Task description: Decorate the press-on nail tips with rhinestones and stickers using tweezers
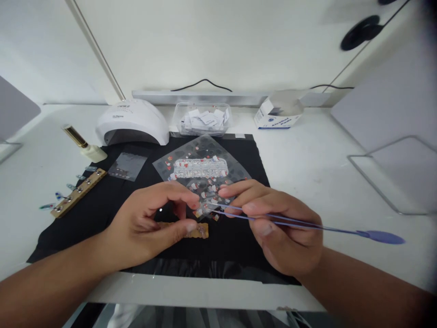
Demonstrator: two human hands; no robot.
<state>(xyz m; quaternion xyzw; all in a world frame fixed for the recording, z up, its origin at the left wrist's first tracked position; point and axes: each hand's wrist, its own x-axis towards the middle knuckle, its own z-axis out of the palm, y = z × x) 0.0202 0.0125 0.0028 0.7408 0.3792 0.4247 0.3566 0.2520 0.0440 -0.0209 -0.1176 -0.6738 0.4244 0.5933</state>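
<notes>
My right hand (283, 223) grips a pair of blue tweezers (341, 231). The tweezers' slightly parted tips point left, over a clear sheet (205, 143) with small cartoon charms. Whether anything sits between the tips is too small to tell. My left hand (150, 223) is curled, with a gap between thumb and index finger and nothing visible between them. Its thumb overlaps a small wooden block (203, 230) lying on the black mat (239, 255); whether it touches the block cannot be told. A clear compartment case (200, 167) of tiny decorations rests on the sheet.
On the left are a wooden nail-tip stand (80, 191), a polish bottle (94, 152) and a small clear bag (128, 164). Behind stand a white nail lamp (133, 118), a plastic tub (203, 120) of packets and an alcohol-pad box (278, 116). A metal-framed panel (392, 173) stands right.
</notes>
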